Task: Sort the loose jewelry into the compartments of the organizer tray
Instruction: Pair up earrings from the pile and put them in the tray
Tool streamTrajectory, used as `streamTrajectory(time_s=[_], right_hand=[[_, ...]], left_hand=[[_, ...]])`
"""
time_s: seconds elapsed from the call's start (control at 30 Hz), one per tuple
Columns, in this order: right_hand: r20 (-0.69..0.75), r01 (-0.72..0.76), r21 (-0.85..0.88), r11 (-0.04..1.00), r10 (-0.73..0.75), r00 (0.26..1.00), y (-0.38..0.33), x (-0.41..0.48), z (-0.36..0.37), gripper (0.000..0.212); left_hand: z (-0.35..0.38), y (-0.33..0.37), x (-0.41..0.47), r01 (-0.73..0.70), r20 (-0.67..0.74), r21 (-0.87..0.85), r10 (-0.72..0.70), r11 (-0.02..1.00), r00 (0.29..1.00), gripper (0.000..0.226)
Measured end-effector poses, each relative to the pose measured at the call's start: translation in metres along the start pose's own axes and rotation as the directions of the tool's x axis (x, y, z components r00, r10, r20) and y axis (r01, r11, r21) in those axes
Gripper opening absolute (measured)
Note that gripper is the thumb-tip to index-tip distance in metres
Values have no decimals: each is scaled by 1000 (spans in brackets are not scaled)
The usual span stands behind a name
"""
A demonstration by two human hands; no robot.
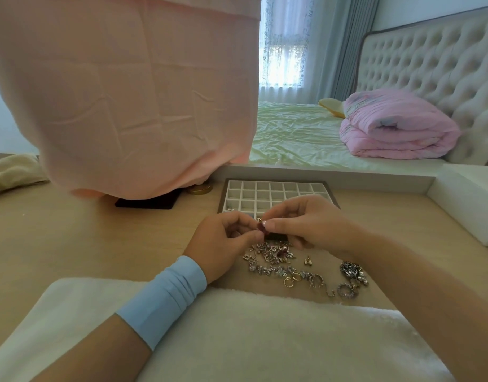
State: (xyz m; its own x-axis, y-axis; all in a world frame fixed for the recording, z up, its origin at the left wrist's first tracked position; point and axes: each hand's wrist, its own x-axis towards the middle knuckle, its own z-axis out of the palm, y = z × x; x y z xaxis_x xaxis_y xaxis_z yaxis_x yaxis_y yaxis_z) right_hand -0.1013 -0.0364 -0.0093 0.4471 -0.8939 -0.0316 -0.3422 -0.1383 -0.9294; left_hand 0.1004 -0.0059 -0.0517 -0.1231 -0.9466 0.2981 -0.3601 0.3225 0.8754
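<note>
A wooden table (105, 244) is seen beside a bed (297, 133) in a curtained bedroom. A small reddish jewel (262, 226) is pinched between the left hand (223, 244) and right hand (306, 221), just before the tray (275, 194). Loose jewelry (297, 266) is spread beneath them.

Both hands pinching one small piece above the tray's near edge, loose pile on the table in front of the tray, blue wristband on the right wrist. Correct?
Not quite: the head view shows the blue wristband on the left wrist, not the right. The rest holds: left hand and right hand pinch one small piece above the near edge of the tray, with the loose pile on the table in front of it.
</note>
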Motion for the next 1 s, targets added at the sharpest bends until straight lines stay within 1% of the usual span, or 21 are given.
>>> streamTrajectory(time_s=[0.07,0.13,0.2,0.27,0.37,0.43,0.47,0.53,0.6,0.7,0.77,0.83,0.93,1.0], right_hand=[[-15,-15,20,1000,15,1000,1,1,2,13],[-43,-3,10,1000,4,999,2,2,4,9],[-94,28,9,1000,-27,995,1,2,6,6],[-151,79,-15,997,-80,985,0,2,6,6],[-204,154,-167,974,-187,961,-3,2,8,6],[-228,189,-253,949,-248,941,-4,2,11,12],[-232,202,-300,932,-277,933,-4,1,12,15],[-228,223,-389,894,-328,917,-5,-1,14,15],[-229,232,-436,869,-357,906,-5,0,15,15],[-241,241,-435,867,-370,897,-2,4,12,12],[-219,272,-434,859,-393,893,-1,6,12,11],[-213,274,-424,863,-390,896,-1,6,12,12],[-253,246,-397,884,-364,897,-2,8,14,13],[-299,247,-329,912,-348,889,-2,11,15,12]], left_hand=[[1,0,0,14,-7,-39,-14,999,1000,8],[2,3,0,20,7,-58,-20,998,1000,6],[3,7,-1,28,11,-102,-27,994,1000,9],[4,11,-1,60,-18,-165,-63,985,998,13],[7,12,1,157,-77,-273,-184,949,980,11],[7,12,3,218,-117,-339,-271,915,956,14],[7,11,3,237,-123,-344,-294,909,948,17],[8,13,3,259,-90,-330,-303,908,949,16],[9,15,1,273,-44,-356,-308,893,950,13],[8,17,2,294,-17,-428,-332,855,943,17],[8,19,3,293,-22,-489,-348,821,937,18],[7,18,5,282,-35,-514,-349,810,937,17],[7,17,7,258,-51,-470,-318,844,947,16],[7,17,9,229,-66,-438,-285,869,956,16]])
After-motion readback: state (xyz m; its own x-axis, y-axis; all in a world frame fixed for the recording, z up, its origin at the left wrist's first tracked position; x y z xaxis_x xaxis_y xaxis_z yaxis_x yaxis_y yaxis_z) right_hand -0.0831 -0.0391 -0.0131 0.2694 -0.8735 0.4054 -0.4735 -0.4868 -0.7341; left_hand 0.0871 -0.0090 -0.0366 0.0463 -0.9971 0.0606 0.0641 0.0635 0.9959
